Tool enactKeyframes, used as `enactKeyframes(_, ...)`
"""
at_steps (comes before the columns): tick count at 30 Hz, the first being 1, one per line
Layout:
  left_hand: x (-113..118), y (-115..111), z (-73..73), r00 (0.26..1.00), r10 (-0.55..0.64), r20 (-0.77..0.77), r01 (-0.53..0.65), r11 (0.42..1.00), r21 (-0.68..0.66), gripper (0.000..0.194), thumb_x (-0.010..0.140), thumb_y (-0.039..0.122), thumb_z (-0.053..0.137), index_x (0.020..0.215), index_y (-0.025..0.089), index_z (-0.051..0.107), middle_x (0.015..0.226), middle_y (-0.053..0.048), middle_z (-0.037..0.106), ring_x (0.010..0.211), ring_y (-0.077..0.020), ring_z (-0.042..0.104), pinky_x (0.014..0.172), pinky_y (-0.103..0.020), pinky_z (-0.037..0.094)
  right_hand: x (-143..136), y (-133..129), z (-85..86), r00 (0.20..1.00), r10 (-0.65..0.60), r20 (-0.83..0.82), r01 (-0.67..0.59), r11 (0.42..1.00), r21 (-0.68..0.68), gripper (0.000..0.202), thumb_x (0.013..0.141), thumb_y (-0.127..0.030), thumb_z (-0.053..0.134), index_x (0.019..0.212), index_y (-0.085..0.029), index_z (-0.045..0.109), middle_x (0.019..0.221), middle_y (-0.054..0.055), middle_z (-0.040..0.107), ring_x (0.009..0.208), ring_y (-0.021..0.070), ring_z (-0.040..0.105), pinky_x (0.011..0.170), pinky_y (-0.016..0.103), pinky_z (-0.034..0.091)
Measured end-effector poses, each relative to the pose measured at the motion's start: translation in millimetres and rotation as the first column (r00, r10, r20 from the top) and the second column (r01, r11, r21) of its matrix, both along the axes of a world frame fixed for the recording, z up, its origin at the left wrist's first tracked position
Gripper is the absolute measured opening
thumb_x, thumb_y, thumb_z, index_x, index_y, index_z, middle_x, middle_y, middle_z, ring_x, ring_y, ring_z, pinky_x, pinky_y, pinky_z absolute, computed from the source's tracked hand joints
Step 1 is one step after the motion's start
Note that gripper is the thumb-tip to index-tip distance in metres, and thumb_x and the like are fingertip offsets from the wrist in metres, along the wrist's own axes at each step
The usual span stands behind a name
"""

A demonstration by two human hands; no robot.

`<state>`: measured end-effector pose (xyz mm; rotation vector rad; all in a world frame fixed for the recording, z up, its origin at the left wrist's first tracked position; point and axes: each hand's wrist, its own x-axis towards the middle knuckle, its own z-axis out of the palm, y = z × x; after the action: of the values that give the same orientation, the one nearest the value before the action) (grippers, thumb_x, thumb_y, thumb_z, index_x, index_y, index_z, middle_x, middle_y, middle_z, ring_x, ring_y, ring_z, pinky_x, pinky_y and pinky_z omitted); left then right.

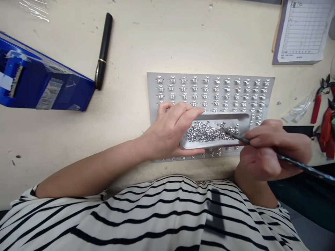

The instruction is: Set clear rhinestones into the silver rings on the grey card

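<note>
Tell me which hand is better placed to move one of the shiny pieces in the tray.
Probably the right hand: it holds a thin tool with its tip among the shiny pieces. The left hand is occupied, gripping one end of the tray.

I'd call this a small-parts workshop, seen over a worn work surface (125,115) dotted with specks and scuffs. Beyond the left hand (174,129) and partly under both hands lies a grey board (152,94) set with rows of tiny silvery pieces (205,96), and a white tray (246,118) of loose shiny bits (204,133) sits between left hand and right hand (272,148). To the right of the right hand I see red-handled hand tools (326,134); farther out, a pad of ruled forms (300,35) suggests record-keeping. Well left of the left hand stands a blue bin (74,85).
</note>
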<state>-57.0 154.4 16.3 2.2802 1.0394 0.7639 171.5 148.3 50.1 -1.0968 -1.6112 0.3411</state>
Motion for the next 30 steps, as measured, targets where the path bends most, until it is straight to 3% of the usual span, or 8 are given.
enactKeyframes(4, 1, 0, 0.2, 1.000, -0.002, 0.013, 0.002, 1.000, 0.016, 0.077, 0.087, 0.060, 0.069, 0.142, 0.018, 0.035, 0.126, -0.015, 0.064, 0.111, -0.0285, 0.061, 0.098, -0.045, 0.035, 1, -4, -0.5, 0.996, 0.012, 0.085, -0.002, 0.992, -0.126, 0.011, 0.073, -0.022, 0.053, 0.075, -0.027, 0.063, 0.057, -0.004, 0.055, 0.050, 0.0163, 0.056, 0.061, 0.040, 0.036)
enactKeyframes(9, 1, 0, 0.3, 1.000, -0.003, 0.015, 0.002, 0.999, 0.033, 0.076, 0.088, 0.061, 0.068, 0.140, 0.015, 0.037, 0.124, -0.016, 0.064, 0.110, -0.0276, 0.061, 0.096, -0.044, 0.035, 3, 0, -4.3, 0.999, 0.000, 0.049, 0.001, 0.999, -0.033, 0.006, 0.070, -0.020, 0.054, 0.068, -0.023, 0.059, 0.051, -0.005, 0.052, 0.045, 0.0116, 0.052, 0.054, 0.036, 0.033)
enactKeyframes(14, 1, 0, 0.5, 1.000, 0.002, -0.002, -0.002, 1.000, 0.002, 0.077, 0.088, 0.062, 0.068, 0.143, 0.020, 0.034, 0.127, -0.014, 0.064, 0.110, -0.0280, 0.061, 0.097, -0.045, 0.035, 4, 1, -5.3, 0.998, 0.018, 0.058, -0.013, 0.995, -0.100, 0.007, 0.070, -0.019, 0.054, 0.068, -0.022, 0.060, 0.054, -0.005, 0.055, 0.048, 0.0121, 0.054, 0.054, 0.036, 0.035)
enactKeyframes(18, 0, -1, 0.3, 1.000, -0.004, 0.004, 0.004, 1.000, -0.010, 0.079, 0.086, 0.060, 0.070, 0.144, 0.020, 0.033, 0.127, -0.014, 0.063, 0.112, -0.0292, 0.060, 0.098, -0.046, 0.035, 3, 4, -6.4, 0.999, -0.035, 0.016, 0.034, 0.997, 0.071, 0.007, 0.072, -0.024, 0.053, 0.068, -0.022, 0.058, 0.048, -0.006, 0.048, 0.044, 0.0106, 0.051, 0.053, 0.035, 0.033)
enactKeyframes(20, 0, -1, -0.1, 1.000, -0.008, 0.008, 0.008, 1.000, -0.017, 0.079, 0.086, 0.058, 0.071, 0.144, 0.019, 0.034, 0.128, -0.015, 0.063, 0.112, -0.0298, 0.060, 0.098, -0.046, 0.035, 1, 7, -5.5, 0.998, -0.051, 0.042, 0.047, 0.995, 0.088, 0.009, 0.078, -0.025, 0.054, 0.074, -0.022, 0.062, 0.052, -0.006, 0.051, 0.046, 0.0101, 0.054, 0.051, 0.034, 0.036)
enactKeyframes(25, 0, -1, -0.3, 1.000, -0.008, 0.003, 0.008, 1.000, 0.009, 0.077, 0.088, 0.057, 0.070, 0.143, 0.017, 0.036, 0.127, -0.016, 0.063, 0.112, -0.0302, 0.061, 0.097, -0.046, 0.035, -3, 15, -3.7, 0.988, -0.133, 0.076, 0.141, 0.985, -0.100, 0.016, 0.090, -0.020, 0.057, 0.101, -0.023, 0.068, 0.087, -0.002, 0.066, 0.071, 0.0106, 0.070, 0.064, 0.031, 0.054)
enactKeyframes(30, 0, 0, 1.2, 1.000, -0.012, -0.005, 0.013, 1.000, 0.005, 0.075, 0.089, 0.055, 0.070, 0.142, 0.015, 0.036, 0.127, -0.018, 0.064, 0.112, -0.0301, 0.062, 0.098, -0.046, 0.036, 2, 21, -12.4, 0.965, -0.185, 0.187, 0.232, 0.933, -0.275, 0.015, 0.094, -0.029, 0.059, 0.106, -0.028, 0.068, 0.099, -0.001, 0.067, 0.091, 0.0166, 0.072, 0.081, 0.040, 0.058)
